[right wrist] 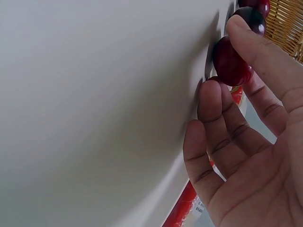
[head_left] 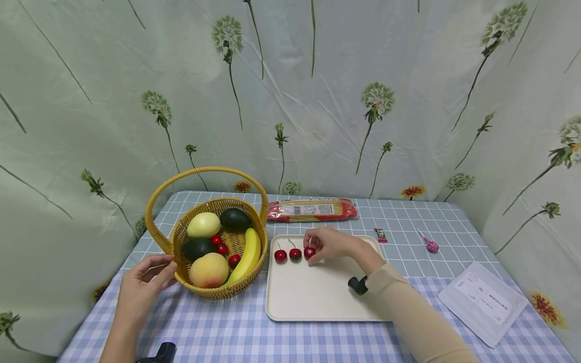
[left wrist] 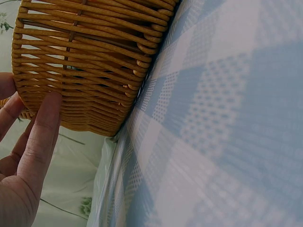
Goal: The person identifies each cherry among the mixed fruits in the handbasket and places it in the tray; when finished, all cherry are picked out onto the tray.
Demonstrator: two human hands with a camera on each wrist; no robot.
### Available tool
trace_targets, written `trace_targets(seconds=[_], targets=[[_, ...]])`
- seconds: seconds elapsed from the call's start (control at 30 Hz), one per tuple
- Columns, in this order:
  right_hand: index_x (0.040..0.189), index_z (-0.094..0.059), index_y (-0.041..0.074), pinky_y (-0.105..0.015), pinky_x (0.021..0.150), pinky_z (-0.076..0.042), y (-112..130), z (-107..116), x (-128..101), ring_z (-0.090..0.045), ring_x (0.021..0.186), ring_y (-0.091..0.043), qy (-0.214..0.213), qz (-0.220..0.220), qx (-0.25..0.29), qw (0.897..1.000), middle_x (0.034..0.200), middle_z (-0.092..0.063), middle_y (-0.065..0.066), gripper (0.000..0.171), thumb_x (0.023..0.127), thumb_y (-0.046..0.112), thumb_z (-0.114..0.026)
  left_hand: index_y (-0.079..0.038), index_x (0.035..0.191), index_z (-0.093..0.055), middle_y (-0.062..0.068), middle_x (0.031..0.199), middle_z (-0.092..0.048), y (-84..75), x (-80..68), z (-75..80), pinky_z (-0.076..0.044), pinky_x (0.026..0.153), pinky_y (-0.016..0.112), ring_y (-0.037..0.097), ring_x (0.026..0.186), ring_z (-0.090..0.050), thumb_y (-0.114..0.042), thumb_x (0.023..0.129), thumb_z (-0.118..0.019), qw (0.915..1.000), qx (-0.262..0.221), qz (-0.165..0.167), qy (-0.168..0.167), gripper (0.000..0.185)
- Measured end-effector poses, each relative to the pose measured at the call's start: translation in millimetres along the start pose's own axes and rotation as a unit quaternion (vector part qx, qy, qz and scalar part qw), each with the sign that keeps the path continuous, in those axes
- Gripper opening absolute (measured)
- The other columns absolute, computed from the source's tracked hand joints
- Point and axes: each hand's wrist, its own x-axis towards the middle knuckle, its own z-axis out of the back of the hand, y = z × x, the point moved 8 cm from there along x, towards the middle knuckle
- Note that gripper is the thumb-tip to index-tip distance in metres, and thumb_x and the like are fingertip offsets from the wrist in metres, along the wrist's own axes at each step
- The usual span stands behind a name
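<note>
Beige sleeve [head_left: 415,312] right up front, right hand [head_left: 328,245] pinching a red cherry [head_left: 309,252] at the row's right end on the cream tray [head_left: 322,300], two more cherries [head_left: 295,254] alongside, left hand [head_left: 146,277] touching the wicker basket [head_left: 219,293], fingers apart.

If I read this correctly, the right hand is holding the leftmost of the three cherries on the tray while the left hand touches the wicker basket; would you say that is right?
Not quite: the head view shows the right hand holding the rightmost cherry of the three on the tray, while the left hand touches the wicker basket.
</note>
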Motion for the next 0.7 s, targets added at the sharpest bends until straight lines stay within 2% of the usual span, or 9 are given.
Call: trace_targets(seconds=[0.47, 0.7], targets=[[0.109, -0.066, 0.013, -0.022, 0.073, -0.049, -1.9, 2.5, -1.4, -0.055, 0.084, -0.012, 0.0, 0.008, -0.001, 1.0, 0.094, -0.065, -0.002, 0.038, 0.086, 0.023, -0.093, 0.009, 0.121, -0.069, -0.014, 0.103, -0.074, 0.1, -0.2, 0.5, -0.068, 0.072, 0.024, -0.002, 0.094, -0.073, -0.007, 0.096, -0.081, 0.9998, 0.013, 0.011, -0.004, 0.032], [0.116, -0.066, 0.015, -0.026, 0.071, -0.047, 1.4, 9.0, -6.2, -0.055, 0.083, -0.014, -0.006, -0.007, 0.004, 1.0, 0.092, -0.064, -0.002, 0.038, 0.089, 0.027, -0.091, 0.008, 0.122, -0.069, -0.015, 0.103, -0.073, 1.4, 0.7, 0.8, -0.069, 0.073, 0.024, -0.002, 0.094, -0.072, -0.008, 0.096, -0.081, 0.9996, 0.024, 0.016, -0.006, 0.033]])
